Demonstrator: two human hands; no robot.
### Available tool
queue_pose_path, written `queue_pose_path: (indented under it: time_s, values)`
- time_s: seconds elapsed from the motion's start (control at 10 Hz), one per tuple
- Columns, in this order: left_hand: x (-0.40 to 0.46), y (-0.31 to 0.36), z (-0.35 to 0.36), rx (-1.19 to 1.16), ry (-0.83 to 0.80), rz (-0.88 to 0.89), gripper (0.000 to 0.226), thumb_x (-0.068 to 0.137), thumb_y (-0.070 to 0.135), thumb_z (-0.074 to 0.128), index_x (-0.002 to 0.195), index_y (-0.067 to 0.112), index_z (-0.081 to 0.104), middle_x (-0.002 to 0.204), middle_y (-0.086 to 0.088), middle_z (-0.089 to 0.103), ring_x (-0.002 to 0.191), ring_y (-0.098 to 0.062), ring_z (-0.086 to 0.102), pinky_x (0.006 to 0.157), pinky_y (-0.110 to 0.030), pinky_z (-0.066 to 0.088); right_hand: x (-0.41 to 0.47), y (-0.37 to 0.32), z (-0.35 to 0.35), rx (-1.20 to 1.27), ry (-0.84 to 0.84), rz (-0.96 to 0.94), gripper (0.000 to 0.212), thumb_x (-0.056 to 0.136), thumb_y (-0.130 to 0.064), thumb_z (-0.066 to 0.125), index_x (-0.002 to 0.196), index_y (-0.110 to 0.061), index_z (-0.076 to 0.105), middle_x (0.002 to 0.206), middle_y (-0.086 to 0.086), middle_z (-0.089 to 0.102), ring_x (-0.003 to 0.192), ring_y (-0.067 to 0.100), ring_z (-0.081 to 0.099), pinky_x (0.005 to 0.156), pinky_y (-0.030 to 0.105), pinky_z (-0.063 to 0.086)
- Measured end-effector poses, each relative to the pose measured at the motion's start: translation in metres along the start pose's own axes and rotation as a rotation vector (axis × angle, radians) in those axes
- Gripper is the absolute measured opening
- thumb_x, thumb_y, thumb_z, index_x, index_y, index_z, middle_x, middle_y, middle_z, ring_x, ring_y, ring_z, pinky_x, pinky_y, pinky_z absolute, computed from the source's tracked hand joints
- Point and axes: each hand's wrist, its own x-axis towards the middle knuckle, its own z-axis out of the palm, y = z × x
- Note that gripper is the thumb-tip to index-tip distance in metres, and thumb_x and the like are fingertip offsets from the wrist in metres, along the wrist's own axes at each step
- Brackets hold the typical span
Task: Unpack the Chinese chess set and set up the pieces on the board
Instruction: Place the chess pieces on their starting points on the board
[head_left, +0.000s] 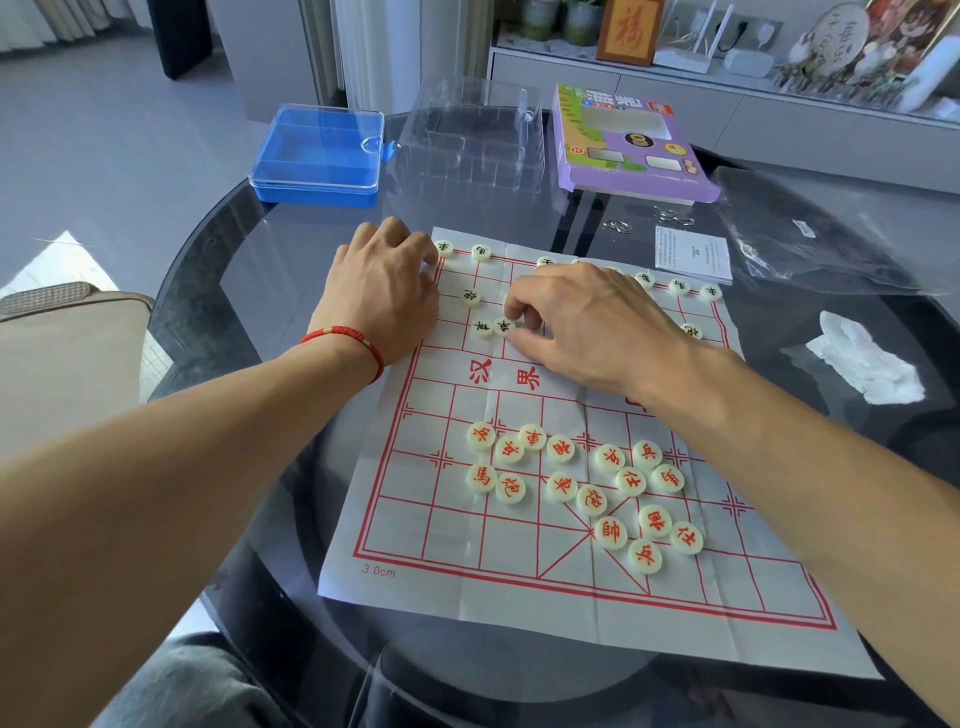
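A white paper board (457, 561) with red grid lines lies on the round glass table. Several cream discs with red characters (613, 532) sit loosely clustered on the near half. Discs with black characters stand along the far edge (481, 252) and in the far-left area (483, 328). My right hand (587, 317) reaches over the far half, its fingertips curled down at a black-lettered disc (504, 327); the fingers hide what they touch. My left hand (384, 291), with a red cord on the wrist, rests flat on the board's far-left edge.
A blue plastic box with a clear lid (317, 156), a clear plastic tray (472, 135) and a purple cardboard package (628, 145) stand at the table's far side. A leaflet (693, 254), metal rings, a dark plastic bag (810, 234) and a crystal (867, 358) lie at right.
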Motion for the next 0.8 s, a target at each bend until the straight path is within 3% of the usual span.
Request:
queue_pose_path:
  time_s: [0.2,0.4,0.6,0.8]
  values:
    - [0.0,0.0,0.0,-0.003,0.001,-0.003,0.031,0.102,0.029,0.051,0.128,0.019,0.062,0.132,-0.007,0.055,0.117,-0.028,0.048,0.095,-0.039,0.044,-0.002,0.0,-0.003,-0.012,-0.007,0.002,0.022,0.096,-0.039,0.061,0.106,-0.021,0.067,0.099,-0.005,0.065,0.092,0.02,0.06,0.078,0.035,0.05]
    - [0.0,-0.001,0.001,-0.016,-0.002,-0.003,0.03,0.102,0.029,0.05,0.128,0.019,0.062,0.131,-0.007,0.055,0.117,-0.027,0.047,0.094,-0.039,0.043,-0.001,0.004,-0.009,-0.035,0.022,0.021,0.018,0.093,-0.024,0.056,0.107,-0.022,0.068,0.101,-0.004,0.065,0.094,0.026,0.064,0.077,0.041,0.055]
    - [0.002,-0.002,0.0,-0.045,-0.018,-0.02,0.029,0.101,0.023,0.051,0.127,0.017,0.064,0.131,-0.008,0.054,0.117,-0.029,0.045,0.092,-0.039,0.041,0.012,-0.011,-0.003,0.017,0.006,-0.092,0.033,0.094,-0.047,0.063,0.118,-0.026,0.069,0.101,-0.01,0.049,0.106,0.018,0.054,0.085,0.039,0.051]
    - [0.003,-0.005,0.002,-0.118,0.003,-0.038,0.03,0.098,0.014,0.05,0.125,0.014,0.064,0.128,-0.01,0.056,0.116,-0.03,0.048,0.094,-0.042,0.046,0.025,-0.018,0.002,-0.012,-0.018,-0.15,0.023,0.094,-0.044,0.064,0.105,-0.025,0.07,0.102,-0.006,0.055,0.107,0.019,0.053,0.08,0.036,0.048]
